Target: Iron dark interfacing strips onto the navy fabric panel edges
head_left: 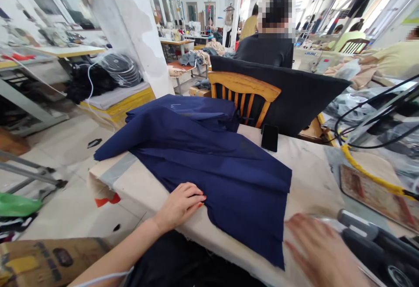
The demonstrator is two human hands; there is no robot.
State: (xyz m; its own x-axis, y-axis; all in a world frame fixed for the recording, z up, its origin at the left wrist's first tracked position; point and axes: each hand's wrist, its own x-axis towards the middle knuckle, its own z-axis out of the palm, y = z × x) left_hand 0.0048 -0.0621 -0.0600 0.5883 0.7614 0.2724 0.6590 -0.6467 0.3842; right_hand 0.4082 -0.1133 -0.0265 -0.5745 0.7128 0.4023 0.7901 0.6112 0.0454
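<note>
A navy blue cloth piece lies spread over a beige-covered ironing table, with folds toward the far left. My left hand rests on the cloth's near edge, fingers stretched out and lying over it. My right hand, smeared by motion, is beside the cloth's right edge over the beige cover, its fingers extended and nothing seen in them. Just right of it is a black and grey steam iron, partly cut off by the frame.
A black phone lies at the table's far edge. Behind it stands a wooden chair with black cloth. A stained metal plate and a yellow-wrapped hose are at the right. A cardboard box sits low at left. A person sits ahead.
</note>
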